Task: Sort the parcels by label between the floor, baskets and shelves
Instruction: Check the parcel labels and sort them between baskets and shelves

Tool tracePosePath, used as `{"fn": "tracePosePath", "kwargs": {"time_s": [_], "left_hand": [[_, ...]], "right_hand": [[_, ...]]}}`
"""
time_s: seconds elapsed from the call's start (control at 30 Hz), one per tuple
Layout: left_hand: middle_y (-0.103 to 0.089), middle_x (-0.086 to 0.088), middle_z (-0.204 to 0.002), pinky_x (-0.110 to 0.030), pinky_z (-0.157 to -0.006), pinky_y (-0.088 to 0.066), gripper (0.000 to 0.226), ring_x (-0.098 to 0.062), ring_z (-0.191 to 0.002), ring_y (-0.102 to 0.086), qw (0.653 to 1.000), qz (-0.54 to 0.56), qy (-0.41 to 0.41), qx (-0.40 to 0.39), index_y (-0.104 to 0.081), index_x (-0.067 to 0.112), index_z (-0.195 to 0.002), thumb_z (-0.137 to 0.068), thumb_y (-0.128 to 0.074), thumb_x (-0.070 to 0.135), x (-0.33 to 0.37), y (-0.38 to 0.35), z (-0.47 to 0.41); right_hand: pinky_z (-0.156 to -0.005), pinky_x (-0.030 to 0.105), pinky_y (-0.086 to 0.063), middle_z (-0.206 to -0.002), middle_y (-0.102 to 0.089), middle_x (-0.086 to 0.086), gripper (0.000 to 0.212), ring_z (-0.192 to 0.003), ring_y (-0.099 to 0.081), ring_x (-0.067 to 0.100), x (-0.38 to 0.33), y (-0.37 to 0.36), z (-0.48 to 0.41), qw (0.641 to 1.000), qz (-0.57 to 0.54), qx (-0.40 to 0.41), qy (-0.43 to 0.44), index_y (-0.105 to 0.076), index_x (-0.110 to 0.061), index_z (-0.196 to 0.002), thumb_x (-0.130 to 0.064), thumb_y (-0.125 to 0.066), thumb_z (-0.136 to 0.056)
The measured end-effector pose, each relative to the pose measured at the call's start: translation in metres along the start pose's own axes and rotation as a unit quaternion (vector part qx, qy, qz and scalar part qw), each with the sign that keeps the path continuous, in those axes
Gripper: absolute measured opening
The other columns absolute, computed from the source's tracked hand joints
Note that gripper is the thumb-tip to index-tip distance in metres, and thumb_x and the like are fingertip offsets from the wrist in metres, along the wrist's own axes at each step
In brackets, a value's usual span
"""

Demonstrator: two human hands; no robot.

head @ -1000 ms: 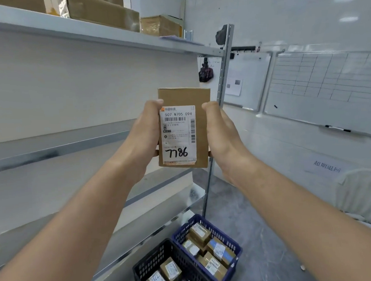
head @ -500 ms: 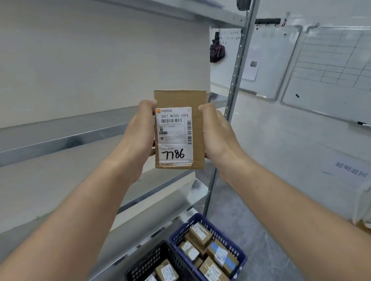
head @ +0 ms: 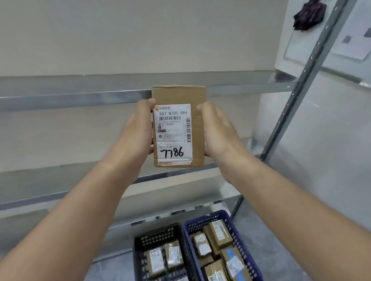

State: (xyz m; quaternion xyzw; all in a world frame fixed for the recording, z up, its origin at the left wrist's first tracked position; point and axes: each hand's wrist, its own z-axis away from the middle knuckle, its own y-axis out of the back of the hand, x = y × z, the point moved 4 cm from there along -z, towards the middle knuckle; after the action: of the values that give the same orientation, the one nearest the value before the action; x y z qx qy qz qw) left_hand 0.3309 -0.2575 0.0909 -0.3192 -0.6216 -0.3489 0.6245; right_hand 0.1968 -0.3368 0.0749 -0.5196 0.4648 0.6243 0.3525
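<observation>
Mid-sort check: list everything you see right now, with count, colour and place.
Held parcel: one, brown, white label marked 7786, in front of the shelves.
Shelves: at least two, grey metal, behind the parcel.
Black basket: one, on the floor, lower centre.
Blue basket: one, right beside the black one.
Basket parcels: three visible in black, at least four in blue, brown, white labels.
Dark bundle: one, hanging upper right.
Left hand: grips the parcel's left edge.
Right hand: grips its right edge.

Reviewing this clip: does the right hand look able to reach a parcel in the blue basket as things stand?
Probably not yet: the right hand is occupied, holding the labelled parcel with the left hand. The blue basket below is open-topped, nothing over it.
</observation>
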Motion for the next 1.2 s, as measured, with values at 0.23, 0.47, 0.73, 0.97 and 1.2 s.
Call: {"fn": "tracePosePath", "kwargs": {"time_s": [0.23, 0.47, 0.73, 0.97, 1.2], "left_hand": [[-0.070, 0.009, -0.064, -0.034, -0.074, -0.054, 0.041, -0.013, -0.064, -0.067, 0.990, -0.021, 0.097, 0.099, -0.060, 0.027, -0.090, -0.104, -0.027, 0.045, -0.072, -0.006, -0.006], [-0.063, 0.012, -0.054, -0.038, -0.078, -0.051, 0.039, -0.022, -0.077, -0.061, 0.977, -0.042, 0.187, 0.097, -0.058, 0.027, -0.087, -0.104, -0.027, 0.043, -0.165, 0.016, -0.031], [-0.073, 0.006, -0.071, -0.035, -0.083, -0.054, 0.044, -0.013, -0.072, -0.067, 0.954, -0.057, 0.292, 0.040, -0.061, 0.025, -0.095, -0.105, -0.022, 0.044, -0.293, 0.051, -0.039], [-0.066, 0.002, -0.074, -0.033, -0.073, -0.052, 0.044, -0.021, -0.082, -0.061, 0.918, -0.034, 0.393, 0.026, -0.062, 0.024, -0.090, -0.104, -0.029, 0.050, -0.408, 0.064, -0.032], [-0.068, 0.003, -0.080, -0.029, -0.067, -0.048, 0.046, -0.015, -0.077, -0.066, 0.889, -0.051, 0.455, 0.019, -0.063, 0.026, -0.087, -0.105, -0.027, 0.049, -0.508, 0.062, -0.015]], "right_hand": [[-0.107, 0.056, -0.056, -0.111, -0.079, -0.006, 0.054, -0.110, -0.073, 0.018, 0.083, -0.020, -0.032, 0.991, -0.011, -0.118, -0.059, -0.064, -0.033, -0.118, -0.066, -0.040, -0.081], [-0.109, 0.055, -0.054, -0.112, -0.076, -0.013, 0.034, -0.113, -0.068, 0.011, 0.171, -0.065, -0.046, 0.976, 0.012, -0.158, -0.150, -0.064, -0.039, -0.108, -0.061, -0.040, -0.098], [-0.077, 0.031, -0.054, -0.092, -0.076, -0.023, 0.024, -0.085, -0.072, -0.007, 0.292, -0.123, -0.035, 0.960, 0.044, -0.156, -0.227, -0.062, -0.042, -0.128, -0.042, -0.042, -0.114], [-0.097, 0.040, -0.057, -0.108, -0.076, -0.024, 0.027, -0.109, -0.070, -0.001, 0.401, -0.155, -0.017, 0.943, 0.056, -0.172, -0.278, -0.057, -0.046, -0.135, -0.045, -0.046, -0.111], [-0.092, 0.037, -0.053, -0.126, -0.071, -0.015, 0.032, -0.112, -0.066, 0.001, 0.505, -0.173, 0.002, 0.916, 0.079, -0.185, -0.347, -0.060, -0.051, -0.134, -0.051, -0.047, -0.105]]}}
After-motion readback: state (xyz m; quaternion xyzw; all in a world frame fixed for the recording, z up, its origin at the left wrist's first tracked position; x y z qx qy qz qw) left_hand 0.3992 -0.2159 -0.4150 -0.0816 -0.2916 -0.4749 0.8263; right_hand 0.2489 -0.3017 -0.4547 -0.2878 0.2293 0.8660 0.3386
